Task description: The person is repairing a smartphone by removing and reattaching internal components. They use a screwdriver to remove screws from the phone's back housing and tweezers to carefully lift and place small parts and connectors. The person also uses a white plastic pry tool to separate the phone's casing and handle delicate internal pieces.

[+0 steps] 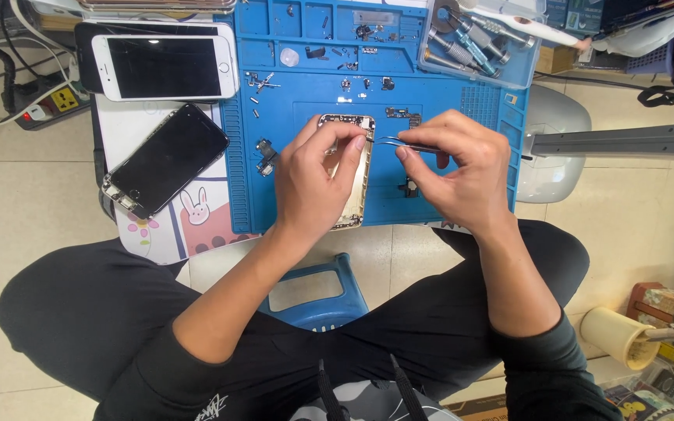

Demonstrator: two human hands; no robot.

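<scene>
An opened phone body (355,173) with a silver frame lies on the blue work mat (446,109). My left hand (313,183) rests over it and steadies it, index finger pressed on its right edge near the top. In my right hand (462,168) I pinch thin metal tweezers (399,143), whose tips meet the phone's upper right edge by my left fingertip. Small screws and loose phone parts (265,156) are scattered over the mat around the phone.
A white phone (164,66) and a detached black screen (167,160) lie left of the mat. A clear tray of screwdriver bits (477,43) sits at the mat's top right. A power strip (48,105) lies far left. A blue stool (313,296) stands between my knees.
</scene>
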